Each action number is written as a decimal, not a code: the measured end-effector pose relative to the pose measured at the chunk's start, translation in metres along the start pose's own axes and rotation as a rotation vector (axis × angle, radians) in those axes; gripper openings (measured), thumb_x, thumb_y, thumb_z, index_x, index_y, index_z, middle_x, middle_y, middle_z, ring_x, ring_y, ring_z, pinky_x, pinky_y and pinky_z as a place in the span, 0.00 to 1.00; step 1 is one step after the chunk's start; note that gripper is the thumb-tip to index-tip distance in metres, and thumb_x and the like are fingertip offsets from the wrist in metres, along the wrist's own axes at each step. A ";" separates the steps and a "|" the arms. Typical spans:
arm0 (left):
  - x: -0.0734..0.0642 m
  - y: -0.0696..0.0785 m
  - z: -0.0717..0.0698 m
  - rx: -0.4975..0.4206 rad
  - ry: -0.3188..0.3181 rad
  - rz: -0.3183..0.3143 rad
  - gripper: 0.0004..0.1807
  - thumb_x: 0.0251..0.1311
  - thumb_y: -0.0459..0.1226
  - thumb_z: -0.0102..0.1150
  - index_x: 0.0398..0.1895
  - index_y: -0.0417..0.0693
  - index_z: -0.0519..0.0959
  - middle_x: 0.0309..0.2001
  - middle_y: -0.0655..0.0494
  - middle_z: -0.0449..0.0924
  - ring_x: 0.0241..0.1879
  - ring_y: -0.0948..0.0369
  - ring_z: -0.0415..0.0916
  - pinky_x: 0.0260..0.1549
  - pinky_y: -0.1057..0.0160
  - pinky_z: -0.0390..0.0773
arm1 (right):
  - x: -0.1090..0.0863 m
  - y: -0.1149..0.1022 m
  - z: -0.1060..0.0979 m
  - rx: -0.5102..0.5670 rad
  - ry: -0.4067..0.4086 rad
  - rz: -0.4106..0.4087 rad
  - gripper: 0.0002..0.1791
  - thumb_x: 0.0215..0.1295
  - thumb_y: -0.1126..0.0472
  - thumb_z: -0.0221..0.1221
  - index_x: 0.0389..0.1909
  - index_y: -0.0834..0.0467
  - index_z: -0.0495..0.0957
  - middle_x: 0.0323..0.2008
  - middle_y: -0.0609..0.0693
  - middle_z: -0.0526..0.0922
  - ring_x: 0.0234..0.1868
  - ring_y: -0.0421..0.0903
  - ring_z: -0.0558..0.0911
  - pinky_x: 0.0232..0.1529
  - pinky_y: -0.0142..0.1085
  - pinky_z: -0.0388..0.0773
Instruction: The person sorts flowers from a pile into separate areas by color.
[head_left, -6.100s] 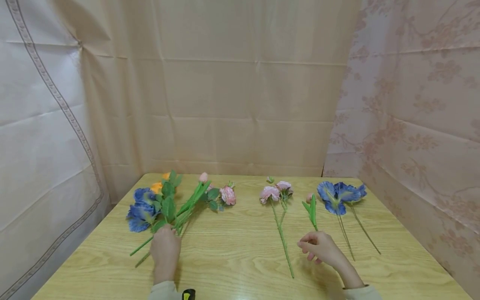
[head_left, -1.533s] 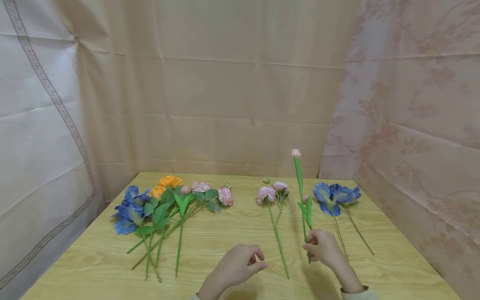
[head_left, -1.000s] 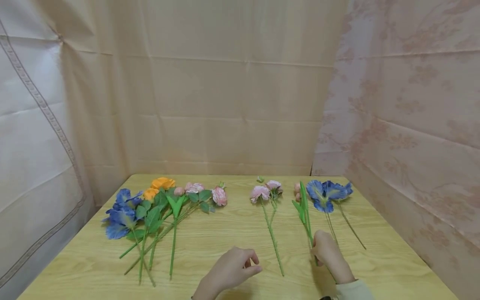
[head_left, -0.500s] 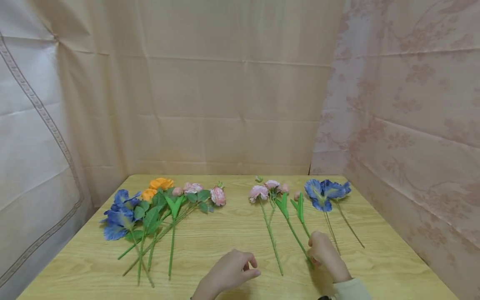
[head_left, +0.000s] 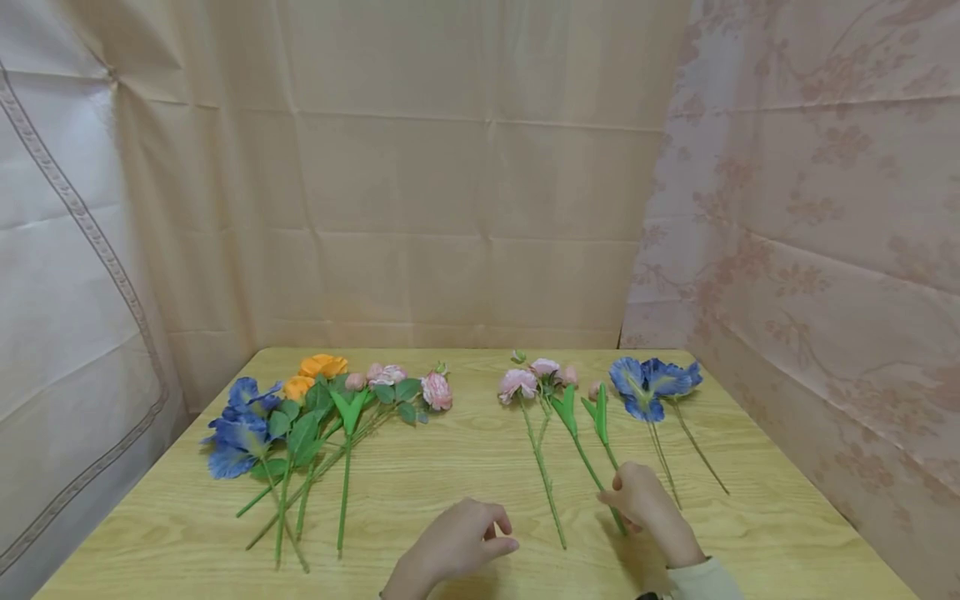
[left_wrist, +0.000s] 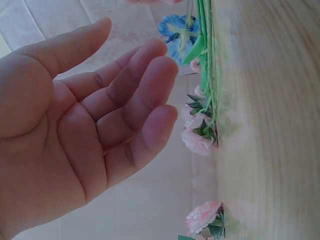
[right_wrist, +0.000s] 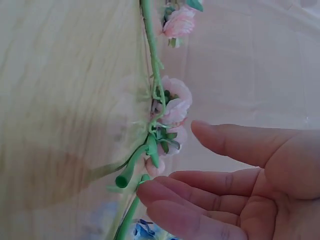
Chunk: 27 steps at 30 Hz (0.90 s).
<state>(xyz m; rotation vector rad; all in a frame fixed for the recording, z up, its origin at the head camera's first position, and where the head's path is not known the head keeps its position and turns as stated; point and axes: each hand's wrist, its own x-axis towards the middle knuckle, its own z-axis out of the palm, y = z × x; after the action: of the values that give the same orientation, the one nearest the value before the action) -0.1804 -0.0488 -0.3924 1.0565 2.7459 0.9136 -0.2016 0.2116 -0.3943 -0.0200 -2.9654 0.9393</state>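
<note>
In the head view my right hand (head_left: 643,508) hovers over the stems of two pink tulips lying side by side. The left one of them, a tulip (head_left: 564,407), has its stem end beside my fingers; the other tulip (head_left: 602,417) runs partly under the hand. The right wrist view shows that hand's fingers (right_wrist: 192,220) loosely bent and thumb apart, with nothing between them, close to a cut green stem (right_wrist: 131,170). My left hand (head_left: 461,542) hangs over the front middle of the table, palm turned inward, fingers relaxed and holding nothing.
Left on the wooden table (head_left: 420,492) lies a bunch with blue irises (head_left: 243,429), orange flowers (head_left: 322,367), a tulip (head_left: 348,408) and pink roses (head_left: 437,392). Pink flowers (head_left: 517,386) lie right of centre, two blue irises (head_left: 652,385) farther right. Curtains (head_left: 465,183) hang behind.
My left hand left the left bunch and moved to the front middle. My right hand held a tulip upright, laid it beside the other tulip and let go of it.
</note>
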 end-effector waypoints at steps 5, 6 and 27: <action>-0.003 -0.006 -0.007 -0.054 0.019 -0.030 0.09 0.56 0.43 0.57 0.31 0.46 0.78 0.19 0.68 0.69 0.17 0.72 0.64 0.17 0.72 0.67 | 0.000 -0.005 -0.003 0.011 -0.030 -0.006 0.12 0.55 0.64 0.60 0.30 0.72 0.74 0.08 0.52 0.69 0.08 0.42 0.69 0.12 0.32 0.71; -0.003 -0.009 -0.010 -0.065 0.029 -0.041 0.10 0.56 0.43 0.57 0.31 0.45 0.78 0.19 0.67 0.69 0.17 0.72 0.64 0.17 0.72 0.67 | 0.000 -0.006 -0.003 0.011 -0.033 -0.008 0.13 0.55 0.63 0.60 0.31 0.72 0.75 0.10 0.52 0.70 0.09 0.43 0.70 0.12 0.33 0.72; -0.041 -0.095 -0.084 0.144 0.432 -0.422 0.11 0.55 0.31 0.56 0.36 0.28 0.76 0.35 0.39 0.77 0.38 0.44 0.74 0.35 0.50 0.73 | -0.002 -0.002 0.003 0.080 -0.065 -0.133 0.11 0.54 0.63 0.60 0.27 0.70 0.75 0.07 0.51 0.70 0.07 0.40 0.67 0.10 0.32 0.69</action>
<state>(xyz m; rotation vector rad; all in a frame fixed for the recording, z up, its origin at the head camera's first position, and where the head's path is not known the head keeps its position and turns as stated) -0.2268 -0.1730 -0.3818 0.2747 3.2332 0.9760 -0.1992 0.2081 -0.3957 0.2114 -2.9401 1.0593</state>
